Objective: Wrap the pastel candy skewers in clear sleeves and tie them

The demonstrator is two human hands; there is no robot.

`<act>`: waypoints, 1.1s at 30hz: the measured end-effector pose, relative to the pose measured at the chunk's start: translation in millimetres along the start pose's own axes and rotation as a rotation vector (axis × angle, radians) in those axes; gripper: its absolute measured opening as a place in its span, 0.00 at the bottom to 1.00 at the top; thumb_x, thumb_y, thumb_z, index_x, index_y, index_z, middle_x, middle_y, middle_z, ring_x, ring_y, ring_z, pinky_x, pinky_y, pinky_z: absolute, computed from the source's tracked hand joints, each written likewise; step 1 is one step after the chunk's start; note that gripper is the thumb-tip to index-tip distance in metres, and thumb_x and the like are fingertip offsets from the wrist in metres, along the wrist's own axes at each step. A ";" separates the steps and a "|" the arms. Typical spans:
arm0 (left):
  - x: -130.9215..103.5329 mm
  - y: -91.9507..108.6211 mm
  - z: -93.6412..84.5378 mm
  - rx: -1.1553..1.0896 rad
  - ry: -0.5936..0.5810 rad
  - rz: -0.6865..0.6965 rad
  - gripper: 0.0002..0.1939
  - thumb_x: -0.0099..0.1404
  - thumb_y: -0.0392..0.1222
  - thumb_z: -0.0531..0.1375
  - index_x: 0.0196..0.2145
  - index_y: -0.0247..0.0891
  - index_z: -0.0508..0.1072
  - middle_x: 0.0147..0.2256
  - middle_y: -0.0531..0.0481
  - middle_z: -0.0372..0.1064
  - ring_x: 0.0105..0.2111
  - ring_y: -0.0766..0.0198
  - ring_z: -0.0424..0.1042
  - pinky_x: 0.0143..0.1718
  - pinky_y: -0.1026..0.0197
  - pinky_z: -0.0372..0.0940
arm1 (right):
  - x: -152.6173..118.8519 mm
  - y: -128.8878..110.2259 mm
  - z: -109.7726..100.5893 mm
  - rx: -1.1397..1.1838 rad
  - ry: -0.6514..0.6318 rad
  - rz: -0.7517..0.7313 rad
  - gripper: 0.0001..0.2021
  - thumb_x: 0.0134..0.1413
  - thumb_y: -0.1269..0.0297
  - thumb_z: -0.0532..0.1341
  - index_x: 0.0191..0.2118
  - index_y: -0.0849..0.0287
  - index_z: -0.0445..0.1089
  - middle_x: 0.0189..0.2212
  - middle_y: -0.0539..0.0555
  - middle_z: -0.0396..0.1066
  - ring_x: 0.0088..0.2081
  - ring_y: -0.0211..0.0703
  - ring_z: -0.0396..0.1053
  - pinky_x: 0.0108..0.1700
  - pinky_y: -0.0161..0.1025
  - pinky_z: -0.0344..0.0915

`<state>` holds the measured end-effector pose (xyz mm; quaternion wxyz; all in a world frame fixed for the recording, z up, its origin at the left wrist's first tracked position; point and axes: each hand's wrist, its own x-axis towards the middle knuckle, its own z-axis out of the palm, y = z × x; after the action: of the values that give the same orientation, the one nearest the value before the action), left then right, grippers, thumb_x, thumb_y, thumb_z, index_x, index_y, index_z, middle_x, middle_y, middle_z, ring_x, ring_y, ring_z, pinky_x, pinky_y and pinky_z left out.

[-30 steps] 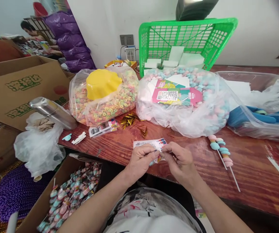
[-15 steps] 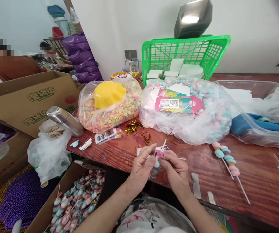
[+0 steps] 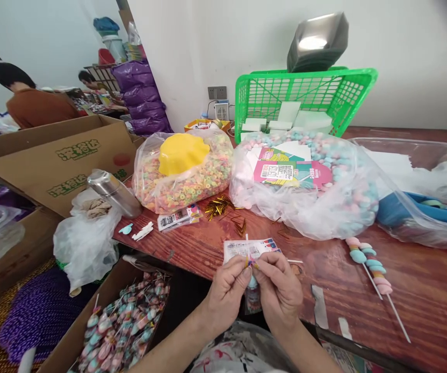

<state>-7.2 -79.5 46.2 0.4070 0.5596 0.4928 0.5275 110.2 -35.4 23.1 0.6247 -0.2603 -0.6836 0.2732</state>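
Observation:
Both my hands are at the table's front edge, on a candy skewer in a clear printed bag. My left hand pinches the gathered neck of the bag from the left. From the other side my right hand pinches the same neck, fingertips almost touching the left ones. A white stick end pokes up above the fingers. Any tie at the neck is hidden by the fingers. Just behind my hands lie flat printed bags. Gold twist ties are heaped farther back.
Two unwrapped candy skewers lie at right. Behind stand a bag of ring candies, a bag of pink and blue marshmallows and a green basket. At lower left, a carton holds wrapped skewers. Two people sit far left.
My hands have drawn together, squeezing the bag's spread top into a narrow neck around the stick. The view has shifted slightly, so the surroundings appear lower and farther right.

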 end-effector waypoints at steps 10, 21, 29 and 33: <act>-7.9 -11.9 -3.3 -0.250 0.030 -0.239 0.16 0.66 0.51 0.56 0.33 0.34 0.73 0.31 0.50 0.64 0.33 0.66 0.62 0.39 0.64 0.60 | 4.0 10.4 2.9 0.060 -0.137 0.095 0.11 0.55 0.76 0.59 0.38 0.52 0.73 0.29 0.49 0.66 0.30 0.37 0.66 0.29 0.34 0.65; -3.5 -12.2 -29.8 -0.747 -0.389 -0.654 0.21 0.53 0.54 0.66 0.22 0.30 0.69 0.20 0.50 0.66 0.13 0.72 0.61 0.19 0.65 0.61 | 51.1 6.9 -30.9 -0.403 -0.897 -0.692 0.18 0.58 0.77 0.52 0.51 0.62 0.68 0.42 0.56 0.74 0.52 0.50 0.63 0.57 0.56 0.46; -10.5 -19.6 -46.5 -0.357 -0.522 -0.549 0.21 0.62 0.58 0.57 0.32 0.34 0.69 0.27 0.52 0.63 0.24 0.69 0.63 0.29 0.63 0.64 | 39.0 -1.2 -18.6 -0.377 -0.954 -0.356 0.10 0.54 0.77 0.51 0.27 0.59 0.66 0.25 0.51 0.67 0.34 0.42 0.60 0.46 0.48 0.50; -14.7 -18.5 -43.2 0.449 -0.359 -0.142 0.13 0.68 0.42 0.49 0.33 0.35 0.70 0.33 0.46 0.66 0.35 0.62 0.64 0.42 0.57 0.64 | 27.6 16.9 -11.0 -0.387 -0.996 -0.017 0.11 0.56 0.75 0.54 0.24 0.58 0.66 0.24 0.49 0.68 0.31 0.39 0.61 0.38 0.41 0.52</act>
<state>-51.7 -93.3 30.3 0.3895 0.6842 0.5552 0.2682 119.0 -3.4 31.7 0.1672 -0.2038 -0.9374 0.2275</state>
